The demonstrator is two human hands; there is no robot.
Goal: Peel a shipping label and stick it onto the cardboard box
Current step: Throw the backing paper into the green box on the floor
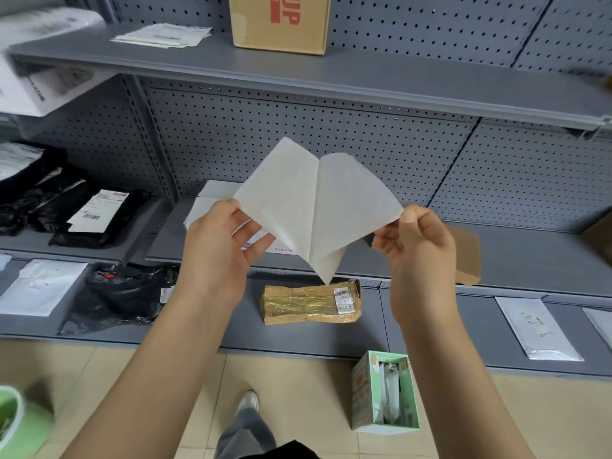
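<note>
I hold a white shipping label sheet (314,207) up in front of me, split into two leaves that meet along a middle line and join at the bottom tip. My left hand (222,246) pinches the left leaf at its lower left corner. My right hand (420,250) pinches the right leaf at its right corner. Only blank pale sides face me. Behind the sheet a white box (205,207) stands on the middle shelf, mostly hidden. A tape-wrapped cardboard parcel (311,304) lies on the lowest shelf below the sheet. A brown cardboard piece (467,256) shows behind my right hand.
Grey pegboard shelving (331,74) fills the view. A brown cardboard box (281,21) stands on the top shelf. Black bags (109,207) and white mailers (39,286) lie at left, another mailer (536,329) at right. A green open box (384,392) stands on the tiled floor.
</note>
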